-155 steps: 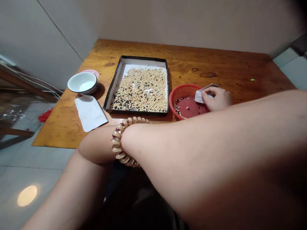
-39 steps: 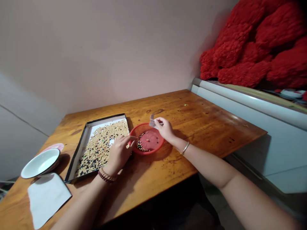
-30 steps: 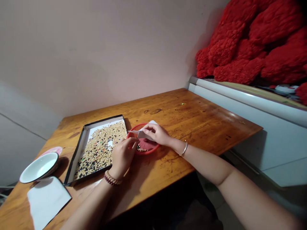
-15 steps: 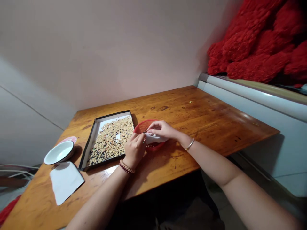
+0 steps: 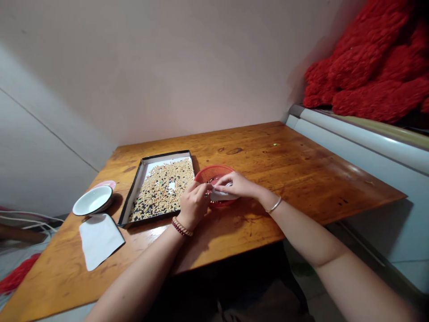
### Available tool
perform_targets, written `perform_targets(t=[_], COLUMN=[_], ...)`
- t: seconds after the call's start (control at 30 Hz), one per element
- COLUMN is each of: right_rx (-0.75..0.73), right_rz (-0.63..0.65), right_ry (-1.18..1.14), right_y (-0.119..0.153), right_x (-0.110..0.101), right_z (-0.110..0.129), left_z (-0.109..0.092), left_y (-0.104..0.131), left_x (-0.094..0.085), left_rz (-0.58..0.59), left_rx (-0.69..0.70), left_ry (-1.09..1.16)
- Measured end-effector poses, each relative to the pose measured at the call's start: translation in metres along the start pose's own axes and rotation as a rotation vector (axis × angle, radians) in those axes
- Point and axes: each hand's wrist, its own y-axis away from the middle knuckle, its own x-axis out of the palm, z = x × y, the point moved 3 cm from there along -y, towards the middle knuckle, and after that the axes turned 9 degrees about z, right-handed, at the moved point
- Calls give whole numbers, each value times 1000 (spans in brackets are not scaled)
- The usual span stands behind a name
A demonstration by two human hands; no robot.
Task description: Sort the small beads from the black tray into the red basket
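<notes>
Over a red plastic basket point(image 5: 214, 171) holding some small beads, my right hand point(image 5: 234, 184) grips a small white piece that looks like paper or cloth point(image 5: 221, 194). My left hand point(image 5: 195, 202), wearing a beaded bracelet, is closed at the basket's left rim, its fingertips meeting the left end of the white piece. Whether it pinches that piece or beads is too small to tell. Just left of my left hand, a black-edged tray point(image 5: 136, 188) holds a spread of cream, black and coloured beads.
On the wooden table point(image 5: 254, 165), a white bowl point(image 5: 93, 199) stands partly over a pink disc point(image 5: 109, 184) at the left. A white sheet point(image 5: 99, 239) lies below it. Red fluffy bundles point(image 5: 368, 67) rest on a white appliance point(image 5: 362, 134) at the right.
The whole view has shifted, so the table things appear farther right. My right hand has opened up more view of the basket's inside; both hands stay at the white piece.
</notes>
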Motion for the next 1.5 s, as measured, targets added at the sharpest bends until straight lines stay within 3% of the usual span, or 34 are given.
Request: perform_targets(t=[0.17, 0.3, 0.43, 0.5, 0.6, 0.67, 0.77, 0.93, 1.0, 1.1, 1.5], right_rx=[6, 18, 19, 13, 127, 141, 90, -1, -26, -20, 38], right_rz=[5, -117, -409, -665, -1050, -1112, -990, -494, -388, -343, -267], right_ry=[21, -7, -84, -65, 67, 197, 322, 493, 474, 434, 473], right_y=[1, -3, -6, -1, 17, 25, 26, 8, 4, 1, -2], right_x=[4, 2, -24, -46, -76, -86, -81, -34, -19, -9, -1], right_z=[0, -10, -29, -39, -48, -45, -32, -11, -9, -11, -17], left_z=[2, 3, 5, 7, 12, 20, 40, 81, 90, 93, 93], left_y=[-1, -3, -7, -9, -12, -13, -12, -1, 2, 2, 4], left_x=[3, 1, -5, -8, -11, -15, -19, -12, -10, -8, -3], left_rz=[87, 71, 16, 2, 10, 22, 110, 546, 632, 652, 662], left_rx=[-94, -111, -143, -175, -232, -292, -385, -558, -614, -660, -687], left_ry=[-40, -45, -49, -52, -69, -105, -236, -378, -342, -312, -199])
